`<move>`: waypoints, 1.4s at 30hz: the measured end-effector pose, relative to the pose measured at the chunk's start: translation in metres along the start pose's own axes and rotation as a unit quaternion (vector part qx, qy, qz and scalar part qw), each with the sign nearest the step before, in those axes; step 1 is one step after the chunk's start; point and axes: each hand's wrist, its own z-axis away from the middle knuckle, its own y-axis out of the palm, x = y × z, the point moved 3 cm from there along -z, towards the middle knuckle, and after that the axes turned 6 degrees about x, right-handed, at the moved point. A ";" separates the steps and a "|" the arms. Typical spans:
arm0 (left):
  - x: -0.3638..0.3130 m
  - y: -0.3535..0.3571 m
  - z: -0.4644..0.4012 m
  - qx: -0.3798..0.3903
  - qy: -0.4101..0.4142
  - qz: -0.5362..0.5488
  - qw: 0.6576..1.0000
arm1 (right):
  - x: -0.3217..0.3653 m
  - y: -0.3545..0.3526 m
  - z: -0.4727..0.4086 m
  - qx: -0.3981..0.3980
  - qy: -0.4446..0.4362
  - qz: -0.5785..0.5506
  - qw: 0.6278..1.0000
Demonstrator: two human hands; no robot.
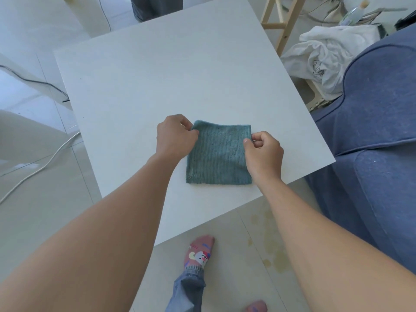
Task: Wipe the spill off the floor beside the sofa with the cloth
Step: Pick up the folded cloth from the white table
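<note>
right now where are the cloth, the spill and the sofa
cloth (217,158), head view, middle of the folded green square
spill (273,251), head view, yellowish patch on the floor tiles
sofa (378,113), head view, blue armrest

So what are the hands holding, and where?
The folded teal cloth on the white table: left hand pinches its far-left corner, right hand its right edge.

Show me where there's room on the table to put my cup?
The white table is bare beyond the green cloth toward its far edge, and left of the left hand. Only the near right corner is taken, by cloth and right hand.
</note>
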 end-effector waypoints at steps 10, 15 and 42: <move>-0.014 0.005 0.020 -0.024 0.274 -0.174 0.945 | -0.006 -0.003 0.023 -0.013 -0.154 0.124 0.980; 0.020 0.006 0.052 0.120 0.393 -0.277 0.869 | -0.033 -0.004 0.055 0.089 -0.271 0.196 0.938; -0.032 0.147 0.168 0.161 0.444 -0.218 0.854 | -0.166 -0.156 0.139 0.001 -0.091 0.059 0.994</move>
